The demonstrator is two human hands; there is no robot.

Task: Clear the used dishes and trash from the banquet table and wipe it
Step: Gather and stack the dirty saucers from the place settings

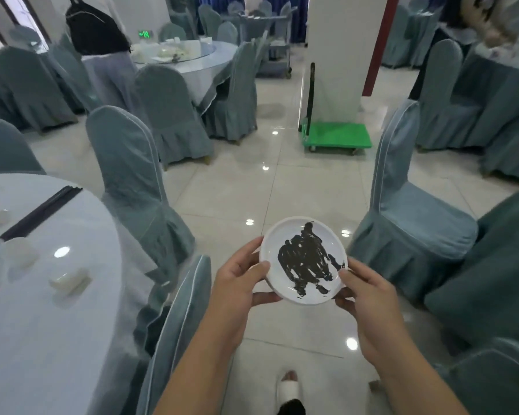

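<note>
White and smeared with dark sauce, the small plate (304, 262) sits between our two hands above the tiled floor (246, 187). Our left hand (237, 283) grips its left rim, thumb on top, fingers curled beneath; our right hand (363, 292) pinches the right rim likewise. The banquet table (42, 310) lies to our left, bearing chopsticks (39, 214).

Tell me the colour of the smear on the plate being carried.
Dark brown-black, on a white plate; seen in the head view.
</note>
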